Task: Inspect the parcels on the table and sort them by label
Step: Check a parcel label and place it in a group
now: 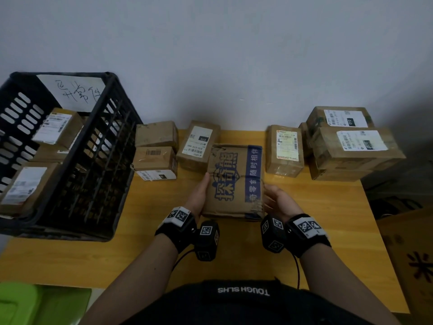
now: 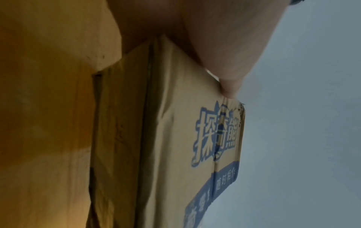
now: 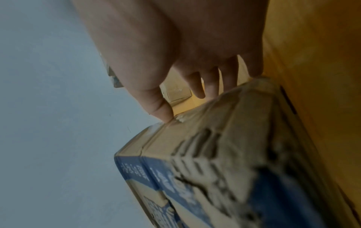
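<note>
A worn cardboard parcel (image 1: 234, 181) printed with large blue characters and a blue band sits between my hands over the middle of the wooden table (image 1: 304, 219). No shipping label shows on its top face. My left hand (image 1: 199, 193) grips its left side; in the left wrist view the thumb (image 2: 224, 61) presses the parcel's (image 2: 175, 138) top edge and the fingers are hidden. My right hand (image 1: 278, 200) holds the right side, with the thumb (image 3: 162, 111) on the top edge and the fingers (image 3: 210, 80) against the parcel's (image 3: 215, 154) end face. Whether it touches the table I cannot tell.
A black slatted crate (image 1: 103, 127) with a handwritten paper sign (image 1: 75, 92) stands at the left and holds labelled parcels (image 1: 56, 127). Along the wall lie several more parcels (image 1: 199, 144), (image 1: 284, 148), with a stack (image 1: 353, 146) at the right. A green object (image 1: 35, 303) lies lower left.
</note>
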